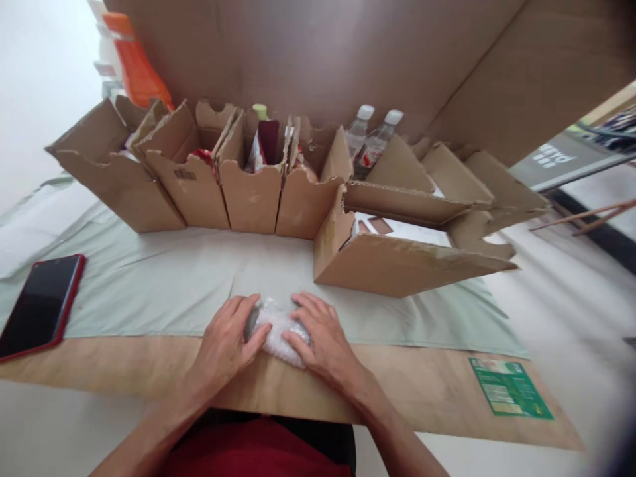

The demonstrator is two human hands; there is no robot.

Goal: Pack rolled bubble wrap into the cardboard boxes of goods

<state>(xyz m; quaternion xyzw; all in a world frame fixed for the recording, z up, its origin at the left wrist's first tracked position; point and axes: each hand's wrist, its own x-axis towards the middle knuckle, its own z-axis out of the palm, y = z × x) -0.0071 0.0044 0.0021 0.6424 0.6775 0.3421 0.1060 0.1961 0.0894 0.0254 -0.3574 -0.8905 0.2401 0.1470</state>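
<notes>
bubble-wrap bundle [279, 341] rests on the counter [149, 361] near a cardboard box [387, 266]. left hand [229, 336] and right hand [325, 336] hold its sides, fingers [311, 303] half curled

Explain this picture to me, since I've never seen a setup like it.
There is no machine: these are a person's bare hands, seen by one camera worn on the head, looking forward and down. The left hand and right hand hold a clear bubbly plastic bundle between them; its contents cannot be made out. Pale cloth covers part of the wooden table. Cardboard boxes stand beyond, a phone lies at left, a green printed sheet at right.
</notes>
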